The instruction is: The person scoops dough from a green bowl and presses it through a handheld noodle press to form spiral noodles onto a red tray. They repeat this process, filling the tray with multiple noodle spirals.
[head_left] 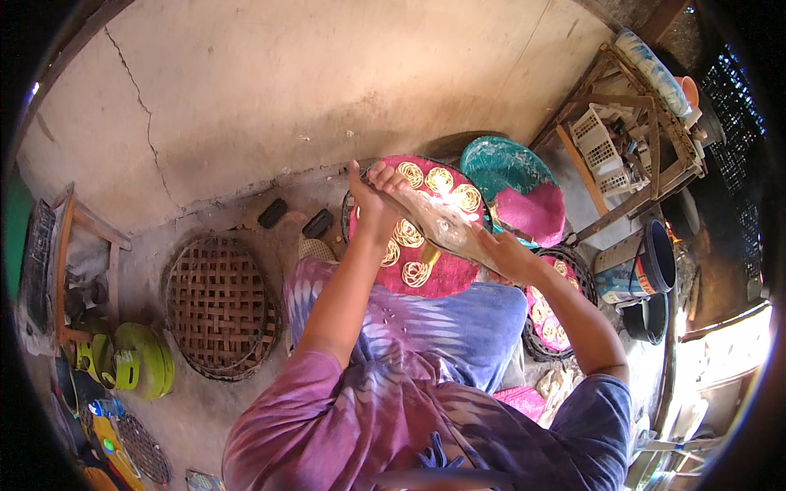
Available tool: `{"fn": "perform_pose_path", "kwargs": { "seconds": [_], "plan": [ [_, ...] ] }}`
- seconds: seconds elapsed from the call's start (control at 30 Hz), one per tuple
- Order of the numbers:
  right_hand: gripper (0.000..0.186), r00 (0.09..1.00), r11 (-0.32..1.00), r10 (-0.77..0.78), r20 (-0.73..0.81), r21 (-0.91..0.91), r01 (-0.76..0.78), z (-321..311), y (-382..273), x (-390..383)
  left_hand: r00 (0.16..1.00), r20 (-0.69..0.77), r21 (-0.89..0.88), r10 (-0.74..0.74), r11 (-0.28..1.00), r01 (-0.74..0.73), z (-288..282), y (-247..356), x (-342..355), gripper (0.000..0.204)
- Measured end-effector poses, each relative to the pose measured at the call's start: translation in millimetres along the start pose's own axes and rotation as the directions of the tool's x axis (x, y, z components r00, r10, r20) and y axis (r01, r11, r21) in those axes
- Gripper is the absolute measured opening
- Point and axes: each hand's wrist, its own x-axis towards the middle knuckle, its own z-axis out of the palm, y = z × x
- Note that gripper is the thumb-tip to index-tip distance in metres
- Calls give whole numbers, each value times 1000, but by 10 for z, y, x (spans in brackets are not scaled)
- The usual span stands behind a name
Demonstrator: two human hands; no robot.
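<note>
Both my hands are closed on a long wooden bar (449, 227), which slants across the view above a round tray. My left hand (378, 200) grips its upper left end with the thumb pointing up. At its lower right end is my right hand (509, 255), fingers wrapped round it. A short yellowish piece (430, 254) shows under the bar; I cannot tell if they are joined. The tray is lined with pink cloth (449, 280) and bears several pale coils of thin strands (416, 274). The bar hides part of the tray.
A teal basin (503, 164) with pink cloth stands behind the tray. Right of me is another tray of coils (547, 315), with a dark bucket (657, 255) beyond. At left lie a woven basket (221, 307) and a green gas cylinder (146, 360). A wooden rack (655, 147) stands far right.
</note>
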Motion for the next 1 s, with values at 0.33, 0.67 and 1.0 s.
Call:
{"fn": "perform_pose_path", "kwargs": {
  "seconds": [0.33,0.67,1.0],
  "plan": [
    [66,994,990,91,-51,116,-85,223,272,31,991,-131,77,-22,996,32,-61,-47,-220,51],
    [92,936,434,-225,271,888,-153,532,772,205,956,249,-226,-153,951,211,-466,-42,-4,48],
    [71,896,170,-358,261,962,-213,1172,970,504,931,361,-298,-48,940,164,-585,12,-1,43]
  ]
}}
